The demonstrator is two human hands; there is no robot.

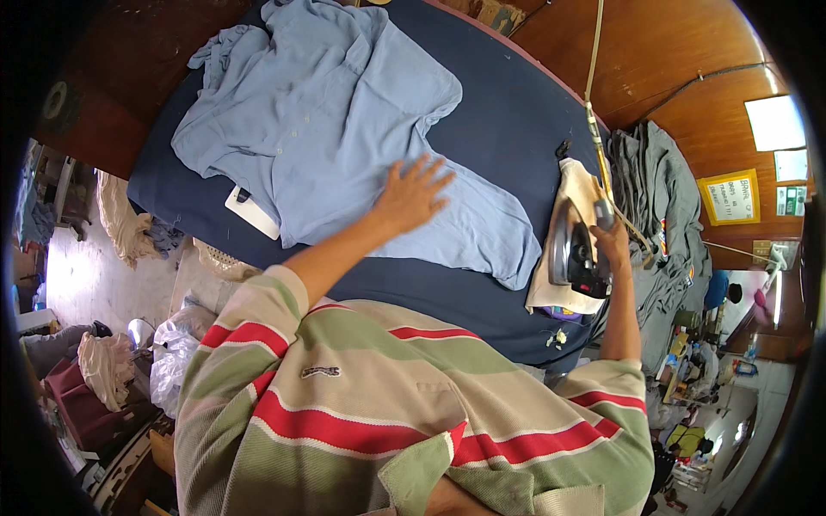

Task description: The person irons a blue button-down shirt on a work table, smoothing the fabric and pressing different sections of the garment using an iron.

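Observation:
A light blue buttoned shirt point(314, 129) lies spread over a dark navy ironing surface point(508, 103), one sleeve stretched toward the right. My left hand point(413, 196) rests on the shirt near the start of that sleeve, fingers spread flat. To the right, my right hand point(611, 241) is wrapped round the handle of an iron point(564, 245). The iron sits on a cream cloth pad point(581, 185), just beyond the sleeve's cuff end. A cord or hose point(592, 95) comes down from above to the iron's handle.
Dark grey folded garments point(658, 172) are piled right of the pad. A white card-like item point(252, 212) shows under the shirt's left edge. Wooden panels point(680, 52) stand behind, with a yellow-framed sign point(730, 197). Plastic bags point(176, 353) and cloth lie at lower left.

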